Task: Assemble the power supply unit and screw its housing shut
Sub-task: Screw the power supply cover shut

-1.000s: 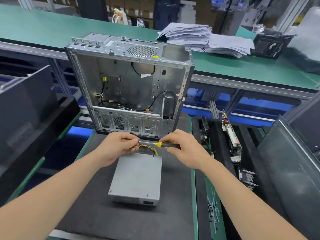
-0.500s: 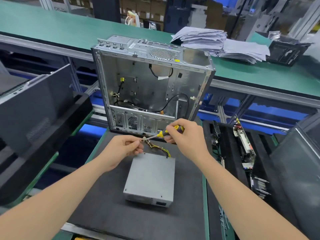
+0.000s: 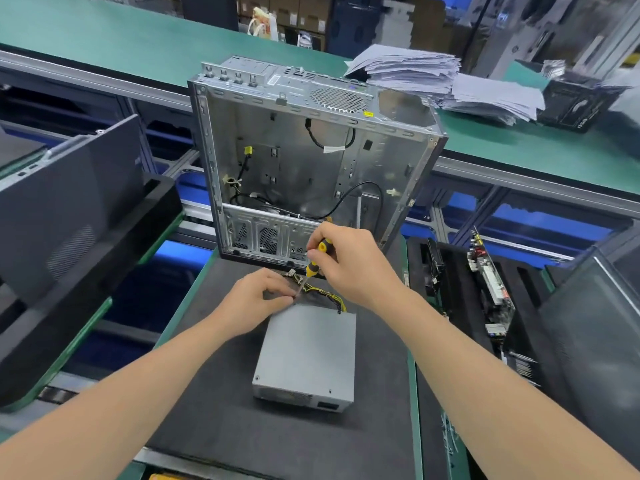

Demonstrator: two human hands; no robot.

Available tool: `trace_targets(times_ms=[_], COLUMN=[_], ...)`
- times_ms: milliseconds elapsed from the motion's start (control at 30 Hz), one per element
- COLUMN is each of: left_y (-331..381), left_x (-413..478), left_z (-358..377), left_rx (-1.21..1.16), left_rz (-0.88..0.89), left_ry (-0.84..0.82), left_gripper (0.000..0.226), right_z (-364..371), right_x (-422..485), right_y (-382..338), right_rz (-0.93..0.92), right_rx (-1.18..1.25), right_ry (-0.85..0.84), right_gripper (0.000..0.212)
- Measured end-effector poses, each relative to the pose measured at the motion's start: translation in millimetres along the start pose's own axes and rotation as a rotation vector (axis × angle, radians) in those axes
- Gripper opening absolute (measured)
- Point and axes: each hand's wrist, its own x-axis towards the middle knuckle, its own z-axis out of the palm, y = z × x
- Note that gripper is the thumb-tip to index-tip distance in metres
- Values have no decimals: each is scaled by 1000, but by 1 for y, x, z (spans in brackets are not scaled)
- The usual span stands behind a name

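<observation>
Grey steel power supply unit (image 3: 306,355), one off, lies flat on the black mat (image 3: 225,427) of the table (image 3: 412,393), just in front of one PC chassis (image 3: 311,161) that stands upright, open side toward the camera. One yellow/black wire bundle (image 3: 327,295) exits the unit's far end. One screwdriver (image 3: 316,259), yellow/black handle, is tilted with its tip down-left. Right grip (image 3: 353,268) is curled round the handle. Left grip (image 3: 256,299) has its fingertips pinched at the shaft's tip, over the unit's far-left corner; can't tell if a screw is in there. Both grips sit between unit and chassis. One circuit card (image 3: 491,282) stands in a black foam tray (image 3: 460,306) on the right. Two paper heaps (image 3: 433,77) lie on the far table (image 3: 138,39).
</observation>
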Motion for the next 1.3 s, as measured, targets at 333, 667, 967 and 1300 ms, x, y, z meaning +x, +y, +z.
trace_targets(times_ms=[333, 667, 967, 1300], left_y=[-5, 0, 4, 7], left_x=[3, -1, -3, -3], left_z=[1, -1, 11, 12], left_rx=[-128, -103, -160, -140], left_rz=[-142, -193, -286, -309], left_ry=[-121, -104, -1, -29], left_gripper=[42, 34, 27, 25], right_z=[3, 0, -10, 3], right_x=[8, 19, 23, 21], right_y=[-4, -9, -15, -25], right_rz=[-21, -237, -372, -246], right_rx=[-60, -206, -372, -466], right_ry=[-95, -358, -499, -374], right_gripper=[4, 17, 34, 9])
